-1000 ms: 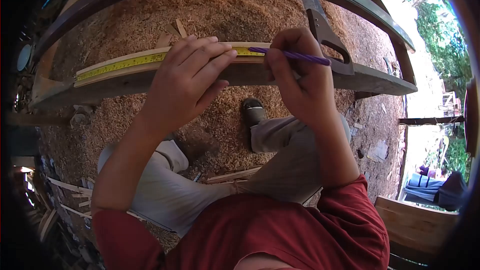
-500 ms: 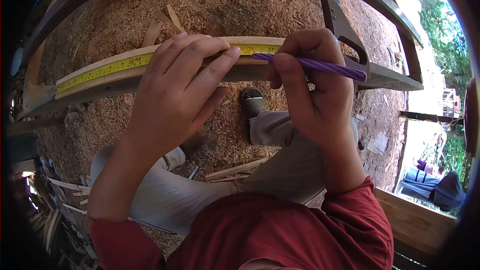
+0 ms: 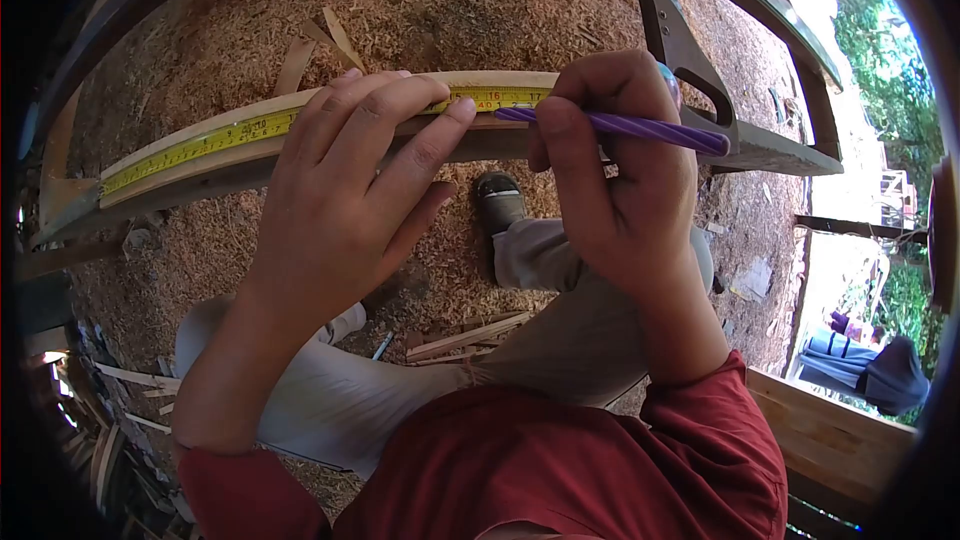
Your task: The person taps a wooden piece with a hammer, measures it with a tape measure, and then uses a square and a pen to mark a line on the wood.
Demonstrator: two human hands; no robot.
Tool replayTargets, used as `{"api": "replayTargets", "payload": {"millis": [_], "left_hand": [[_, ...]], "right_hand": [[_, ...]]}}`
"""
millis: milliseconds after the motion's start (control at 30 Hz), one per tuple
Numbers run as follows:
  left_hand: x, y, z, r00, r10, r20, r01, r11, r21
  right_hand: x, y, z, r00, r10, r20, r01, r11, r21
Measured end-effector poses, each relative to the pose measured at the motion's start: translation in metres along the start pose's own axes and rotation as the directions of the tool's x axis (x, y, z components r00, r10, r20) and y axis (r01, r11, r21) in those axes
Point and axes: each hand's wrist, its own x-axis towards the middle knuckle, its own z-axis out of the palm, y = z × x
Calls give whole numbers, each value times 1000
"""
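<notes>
A yellow tape measure blade (image 3: 215,139) lies extended along a light wooden strip (image 3: 150,177) that rests across a beam. My left hand (image 3: 350,160) presses down on the blade and strip, its fingers spread. A purple striped pencil (image 3: 660,130) is pinched in my right hand (image 3: 625,155), and its tip points left at the blade's lower edge, near the 16 mark. Part of the tape's case (image 3: 668,82) may show behind my right fingers; most of it is hidden.
A handsaw (image 3: 680,45) stands beyond my right hand, its handle over the beam (image 3: 790,152). Wood shavings (image 3: 430,0) cover the ground. Offcuts (image 3: 465,340) lie near my feet, and scrap wood (image 3: 105,450) is piled at lower left. Dark rails frame the top.
The whole view has shifted slightly, moving the tape, strip and hands a little left. Both hands keep nearly the same pose, with the pencil tip still at the blade's edge.
</notes>
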Motion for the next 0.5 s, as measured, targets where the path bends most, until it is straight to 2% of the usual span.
{"api": "replayTargets", "payload": {"millis": [500], "left_hand": [[-1,1,1,1000,-10,-3,10,1000,19]], "right_hand": [[3,3,1,997,-78,11,79,996,-47]]}}
